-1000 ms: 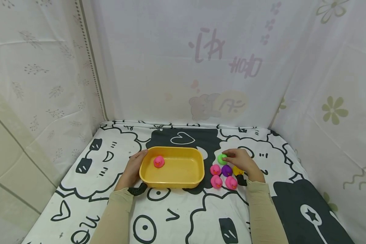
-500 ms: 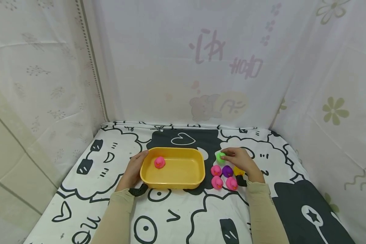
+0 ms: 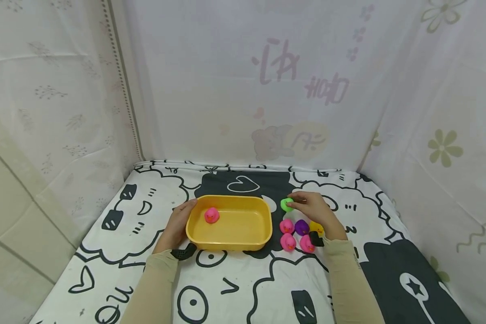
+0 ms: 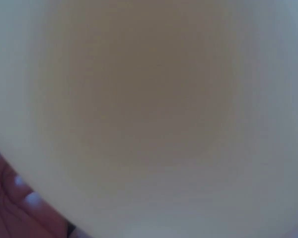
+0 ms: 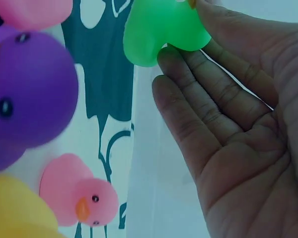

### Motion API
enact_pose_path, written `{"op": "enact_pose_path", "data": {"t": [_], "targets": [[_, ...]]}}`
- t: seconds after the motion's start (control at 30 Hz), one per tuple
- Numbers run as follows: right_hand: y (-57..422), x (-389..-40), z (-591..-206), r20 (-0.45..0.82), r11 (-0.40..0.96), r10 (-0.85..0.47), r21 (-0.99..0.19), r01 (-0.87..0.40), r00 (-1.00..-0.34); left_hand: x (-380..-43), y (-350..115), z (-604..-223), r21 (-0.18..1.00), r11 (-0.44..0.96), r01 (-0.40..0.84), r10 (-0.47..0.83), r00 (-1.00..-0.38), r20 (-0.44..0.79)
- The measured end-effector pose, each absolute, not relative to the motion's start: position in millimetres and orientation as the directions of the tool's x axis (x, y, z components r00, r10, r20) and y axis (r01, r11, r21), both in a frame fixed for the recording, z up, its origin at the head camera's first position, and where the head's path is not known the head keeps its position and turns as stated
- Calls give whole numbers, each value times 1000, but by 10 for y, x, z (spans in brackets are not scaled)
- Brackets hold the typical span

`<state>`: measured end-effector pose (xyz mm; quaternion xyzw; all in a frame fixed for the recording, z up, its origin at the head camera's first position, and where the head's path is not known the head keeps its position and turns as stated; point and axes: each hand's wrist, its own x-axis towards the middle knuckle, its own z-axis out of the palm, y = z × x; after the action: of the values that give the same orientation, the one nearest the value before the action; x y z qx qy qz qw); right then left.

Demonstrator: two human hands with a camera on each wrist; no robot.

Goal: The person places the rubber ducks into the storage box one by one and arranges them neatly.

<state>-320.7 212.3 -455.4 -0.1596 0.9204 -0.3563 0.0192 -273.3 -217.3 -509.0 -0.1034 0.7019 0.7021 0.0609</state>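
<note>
On a black-and-white cartoon-print cloth [image 3: 216, 310] sits a rectangular, round-cornered yellow tray [image 3: 231, 246], seemingly plastic. A person's left hand [image 3: 179, 225] rests against it at nine o'clock; whether those fingers curl around the edge, I cannot tell. Inside the tray, towards ten o'clock, sits a small pink toy duck [image 3: 212, 215]. Outside it, between two and three o'clock, the right hand [image 3: 313, 209] pinches a small, glossy green toy duck [image 3: 286, 204] between thumb and fingertips, its lower fingers nearly straight. Between three and four o'clock are three more pink ducks [image 3: 288, 242], a purple duck [image 3: 301, 227] and a yellow duck [image 3: 317, 227]. The green duck looks light, soft and hardly fragile, though its smooth skin may slip; a gentle pinch across its rounded body should suit.
</note>
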Motion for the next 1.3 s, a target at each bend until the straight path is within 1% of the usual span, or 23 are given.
{"op": "enact_pose_path", "data": {"t": [0.4, 0.67, 0.83, 1.17, 1.3], "targets": [[1881, -3284, -4420, 146, 668, -399, -630, -396, -905, -2744, -2173, -5096, 971, -7, -239, -57, -969, -239], [1729, -3332, -4335, 99, 667, -410, -645, -372, -907, -2733, -2168, -5092, 973, -19, -230, -45, -972, -230], [1619, -3347, -4297, 91, 653, -436, -653, -384, -895, -2727, -2172, -5087, 975, -9, -224, -49, -973, -224], [1222, -3374, -4280, 80, 595, -521, -680, -428, -850, -2740, -2179, -5097, 973, -15, -231, -47, -972, -232], [1051, -3352, -4251, 46, 597, -550, -677, -431, -834, -2748, -2184, -5110, 973, -14, -229, -48, -972, -230]]}}
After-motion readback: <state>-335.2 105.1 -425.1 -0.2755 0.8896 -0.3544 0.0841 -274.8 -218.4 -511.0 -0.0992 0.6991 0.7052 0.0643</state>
